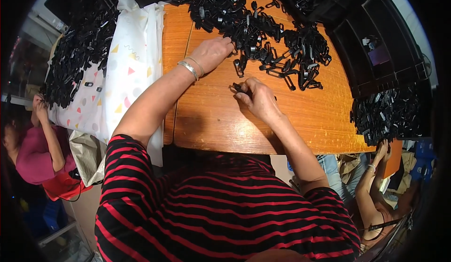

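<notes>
A heap of small black plastic clips (256,32), many shaped like long open loops, spreads over the far part of the wooden table (225,126). At the heap's near left edge is my left hand (213,53), its fingers bent together against the pieces. What those fingertips hold, if anything, is hidden. My right hand (257,98) is closer to me, above the bare wood, its thumb and fingers closed on a black clip (238,89). One loose clip (239,66) lies between the two hands.
On the left, a white patterned sheet (134,69) covers the table's side, and another black heap (84,55) lies beyond it. A co-worker's hands (40,103) are there. Black crates (380,41) stand at the right, near another heap (387,114) and a second co-worker's hands (383,151).
</notes>
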The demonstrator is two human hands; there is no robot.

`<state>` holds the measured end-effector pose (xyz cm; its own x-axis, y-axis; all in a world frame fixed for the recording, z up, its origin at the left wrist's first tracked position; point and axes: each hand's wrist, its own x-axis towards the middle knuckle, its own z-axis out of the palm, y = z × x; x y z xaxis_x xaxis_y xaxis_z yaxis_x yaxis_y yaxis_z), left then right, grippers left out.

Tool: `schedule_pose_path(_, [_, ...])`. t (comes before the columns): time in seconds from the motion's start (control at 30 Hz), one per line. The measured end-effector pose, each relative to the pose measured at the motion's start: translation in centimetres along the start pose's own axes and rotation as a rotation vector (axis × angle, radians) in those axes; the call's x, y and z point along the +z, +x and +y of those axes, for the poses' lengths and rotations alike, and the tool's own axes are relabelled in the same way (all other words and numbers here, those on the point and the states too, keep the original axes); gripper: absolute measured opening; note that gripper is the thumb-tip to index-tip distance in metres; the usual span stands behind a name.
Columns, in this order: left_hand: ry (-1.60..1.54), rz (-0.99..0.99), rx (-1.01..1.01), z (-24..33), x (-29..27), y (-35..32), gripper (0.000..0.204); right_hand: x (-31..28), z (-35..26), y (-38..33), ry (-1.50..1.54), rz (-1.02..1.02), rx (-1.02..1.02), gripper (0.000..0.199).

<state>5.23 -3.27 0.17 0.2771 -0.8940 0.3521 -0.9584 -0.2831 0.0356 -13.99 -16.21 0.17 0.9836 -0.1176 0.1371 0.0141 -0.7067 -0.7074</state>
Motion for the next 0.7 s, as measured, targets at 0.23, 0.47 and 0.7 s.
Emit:
schedule_pose_path(0.23, [-0.225, 0.152, -0.155, 1.9, -0.5, -1.6, 0.016, -0.5, -0.2, -0.5, 0.041, 0.046, 0.063, 0.016])
schedule_pose_path(0.47, [-1.5, 0.225, -0.661, 7.0, -2.6, -4.2, 0.029, -1.2, -2.4, -0.1, 0.214, 0.345, 0.011, 0.028])
schedule_pose_path(0.7, [-1.708, 0.28, -0.649, 8.8, -3.6, -5.5, 0.029, -1.0, -4.0, 0.4, 0.238, 0.398, -0.131, 0.024])
